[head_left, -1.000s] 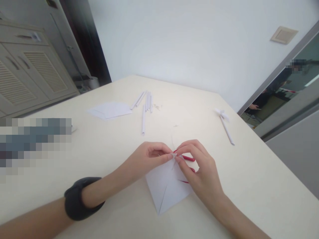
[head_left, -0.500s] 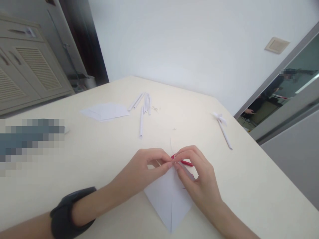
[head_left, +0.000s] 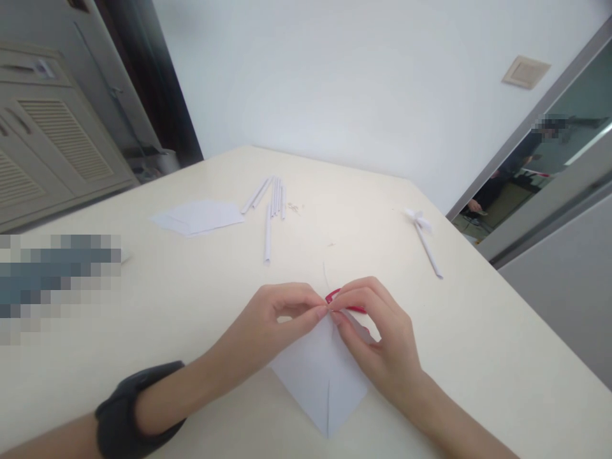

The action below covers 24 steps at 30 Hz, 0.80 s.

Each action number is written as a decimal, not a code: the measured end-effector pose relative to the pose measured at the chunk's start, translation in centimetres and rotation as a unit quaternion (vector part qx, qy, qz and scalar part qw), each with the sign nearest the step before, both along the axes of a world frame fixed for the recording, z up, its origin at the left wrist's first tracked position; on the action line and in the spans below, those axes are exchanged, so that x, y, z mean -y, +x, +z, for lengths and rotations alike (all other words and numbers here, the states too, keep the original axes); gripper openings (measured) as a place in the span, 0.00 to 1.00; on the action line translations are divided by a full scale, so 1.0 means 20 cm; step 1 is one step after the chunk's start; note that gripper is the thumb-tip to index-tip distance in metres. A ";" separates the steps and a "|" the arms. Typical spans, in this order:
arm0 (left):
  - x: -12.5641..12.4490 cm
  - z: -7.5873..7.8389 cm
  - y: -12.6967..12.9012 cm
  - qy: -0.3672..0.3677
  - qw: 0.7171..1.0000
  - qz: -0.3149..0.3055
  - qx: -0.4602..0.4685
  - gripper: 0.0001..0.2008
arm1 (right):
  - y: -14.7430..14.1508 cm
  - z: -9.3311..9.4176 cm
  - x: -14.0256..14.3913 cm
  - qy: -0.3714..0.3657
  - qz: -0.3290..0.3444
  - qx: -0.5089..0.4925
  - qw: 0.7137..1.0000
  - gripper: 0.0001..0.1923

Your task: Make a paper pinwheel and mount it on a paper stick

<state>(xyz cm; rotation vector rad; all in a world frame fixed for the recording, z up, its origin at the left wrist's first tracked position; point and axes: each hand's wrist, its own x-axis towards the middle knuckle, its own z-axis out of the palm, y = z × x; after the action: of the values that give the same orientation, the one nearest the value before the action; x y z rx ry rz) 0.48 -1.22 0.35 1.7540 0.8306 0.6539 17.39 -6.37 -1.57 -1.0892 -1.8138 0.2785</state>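
Observation:
A folded white paper [head_left: 321,376], kite-shaped with a centre crease, lies on the cream table [head_left: 478,338] in front of me. My left hand [head_left: 277,315] and my right hand [head_left: 373,331] pinch its top tip together between thumbs and forefingers. A red object [head_left: 345,305], perhaps scissors, lies under my right hand and is mostly hidden. A dark band sits on my left wrist [head_left: 134,408].
Several rolled paper sticks [head_left: 272,204] and a flat sheet of white paper [head_left: 198,217] lie at the far middle of the table. A paper stick with a bow [head_left: 425,239] lies at the right. A cabinet [head_left: 48,146] stands at the left. A person [head_left: 521,166] is beyond the doorway.
The paper has turned so its point faces me more squarely. Both hands stay pinched on its top tip; the view has shifted slightly.

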 end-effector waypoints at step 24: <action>0.00 -0.03 0.00 0.057 0.998 0.016 -0.003 0.08 | -0.02 0.00 0.01 -0.037 -0.054 -0.036 0.997 0.11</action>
<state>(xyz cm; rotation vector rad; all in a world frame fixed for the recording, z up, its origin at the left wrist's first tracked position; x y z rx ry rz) 0.42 -1.27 -0.18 1.8499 0.8411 0.7294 17.09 -6.47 -1.58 -1.2107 -1.6860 0.3188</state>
